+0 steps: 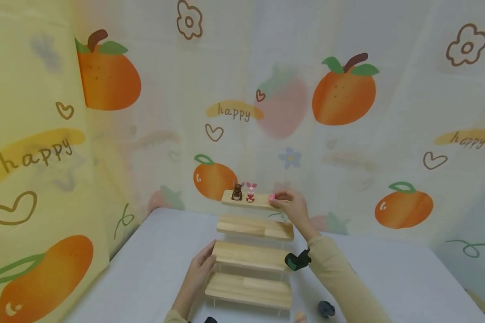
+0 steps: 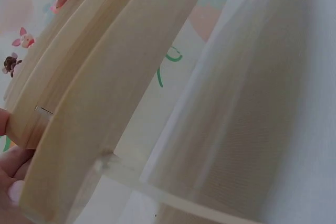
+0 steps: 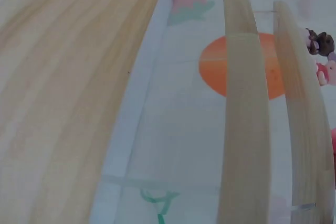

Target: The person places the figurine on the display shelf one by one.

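Right fingers (image 1: pixel 284 194) pinch a pink figure (image 1: pixel 271 198), axis hidden; left fingers (image 1: pixel 207 254) grip a left-to-right shelf (image 1: pixel 250 256).

By the table (image 1: pixel 157 242), a rack (image 1: pixel 250 256) and a dark lump (image 1: pixel 326 309) are being borne; on the top shelf (image 1: pixel 260 202), a brown figure (image 1: pixel 236 193) and a pink figure (image 1: pixel 250 194) are being supported

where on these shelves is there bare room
Free: the second pale wooden shelf, between the top shelf and third shelf; the bottom shelf; and the third shelf right of the left grip. Crowded: the top shelf, with brown figurine, pink-eared figurine, a gap, then the right grip on a small pink item.
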Motion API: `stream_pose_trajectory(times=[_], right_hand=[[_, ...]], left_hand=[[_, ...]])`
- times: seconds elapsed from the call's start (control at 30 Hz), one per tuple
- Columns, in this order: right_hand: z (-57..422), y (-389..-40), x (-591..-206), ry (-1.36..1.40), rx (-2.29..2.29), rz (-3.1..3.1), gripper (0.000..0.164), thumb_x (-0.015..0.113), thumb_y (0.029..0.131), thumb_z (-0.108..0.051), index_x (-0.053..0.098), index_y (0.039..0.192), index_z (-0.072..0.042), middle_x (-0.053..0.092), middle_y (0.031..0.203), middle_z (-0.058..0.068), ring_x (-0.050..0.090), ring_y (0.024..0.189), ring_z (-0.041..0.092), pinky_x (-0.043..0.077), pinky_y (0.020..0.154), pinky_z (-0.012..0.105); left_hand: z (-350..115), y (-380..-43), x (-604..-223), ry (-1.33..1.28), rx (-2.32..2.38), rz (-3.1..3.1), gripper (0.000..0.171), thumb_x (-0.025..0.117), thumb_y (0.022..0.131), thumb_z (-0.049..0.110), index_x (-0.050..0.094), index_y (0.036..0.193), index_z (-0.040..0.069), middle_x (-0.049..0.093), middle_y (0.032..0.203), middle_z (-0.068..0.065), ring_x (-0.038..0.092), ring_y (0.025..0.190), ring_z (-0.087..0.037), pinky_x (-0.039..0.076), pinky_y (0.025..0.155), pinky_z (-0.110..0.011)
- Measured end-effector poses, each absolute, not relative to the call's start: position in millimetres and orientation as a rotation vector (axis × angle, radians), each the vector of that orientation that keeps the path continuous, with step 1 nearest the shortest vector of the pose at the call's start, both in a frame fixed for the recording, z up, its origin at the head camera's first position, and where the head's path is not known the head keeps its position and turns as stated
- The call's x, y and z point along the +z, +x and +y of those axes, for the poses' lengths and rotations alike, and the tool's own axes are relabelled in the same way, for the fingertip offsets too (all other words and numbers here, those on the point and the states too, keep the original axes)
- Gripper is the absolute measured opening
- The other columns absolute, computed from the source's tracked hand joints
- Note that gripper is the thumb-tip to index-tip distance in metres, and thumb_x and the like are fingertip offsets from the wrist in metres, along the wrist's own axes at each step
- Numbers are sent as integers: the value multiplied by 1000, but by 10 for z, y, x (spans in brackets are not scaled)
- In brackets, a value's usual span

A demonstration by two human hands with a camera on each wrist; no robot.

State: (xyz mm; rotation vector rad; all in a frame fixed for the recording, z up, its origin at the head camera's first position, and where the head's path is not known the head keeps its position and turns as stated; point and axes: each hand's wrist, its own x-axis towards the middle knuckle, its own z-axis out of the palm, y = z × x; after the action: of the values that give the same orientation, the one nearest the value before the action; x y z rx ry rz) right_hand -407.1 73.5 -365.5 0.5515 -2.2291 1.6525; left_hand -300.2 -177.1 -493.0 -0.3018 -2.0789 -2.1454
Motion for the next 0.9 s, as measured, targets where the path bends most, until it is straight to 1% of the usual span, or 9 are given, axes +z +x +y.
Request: stream_pose_trajectory(times=[0.13,0.23,0.33,0.43,0.57,0.77,0.9], right_hand=[[692,-4044,-3673,472,1706,-2253,20,71,76,-5,62,90,7,65,84,15,64,75,20,52,67,25],[666,-4033,-3694,443,1703,-2242,22,71,76,-6,63,92,7,65,86,17,63,78,24,52,69,28],[642,-4023,-3712,410,1657,-2230,22,71,76,-8,64,91,5,66,86,16,62,80,26,51,72,30],[615,-4020,-3721,388,1651,-2185,20,72,74,-6,65,89,5,66,86,16,62,81,26,50,74,31],[572,-4037,-3722,375,1683,-2158,17,72,73,-1,65,87,5,66,84,16,63,79,25,52,72,30],[558,-4065,-3719,326,1669,-2192,18,73,73,-7,66,88,1,67,83,12,63,77,21,53,67,28],[547,-4057,-3713,327,1705,-2187,18,73,73,-5,66,89,1,66,83,13,63,77,21,53,67,29]], left_hand=[[-1785,-2986,-4964,-305,-2124,-2082,47,47,92,12,33,134,-7,33,137,-19,28,126,-31,27,100,-36],[-1793,-2990,-4972,-300,-2096,-2087,48,48,92,14,34,133,-6,35,136,-18,29,125,-30,27,100,-37],[-1784,-2998,-4977,-306,-2096,-2083,48,48,92,14,33,134,-7,34,137,-19,28,126,-29,26,101,-37],[-1763,-3007,-4977,-311,-2103,-2073,48,47,93,14,33,134,-6,32,138,-18,27,127,-26,24,102,-36],[-1753,-3009,-4980,-298,-2095,-2079,48,47,93,13,32,134,-6,33,138,-18,28,127,-27,24,102,-37],[-1755,-3009,-4969,-317,-2065,-2097,48,46,93,14,32,134,-7,34,137,-17,29,126,-28,26,101,-38],[-1789,-3010,-4958,-318,-2031,-2129,48,48,93,16,33,134,-7,36,136,-18,30,125,-29,28,100,-38]])
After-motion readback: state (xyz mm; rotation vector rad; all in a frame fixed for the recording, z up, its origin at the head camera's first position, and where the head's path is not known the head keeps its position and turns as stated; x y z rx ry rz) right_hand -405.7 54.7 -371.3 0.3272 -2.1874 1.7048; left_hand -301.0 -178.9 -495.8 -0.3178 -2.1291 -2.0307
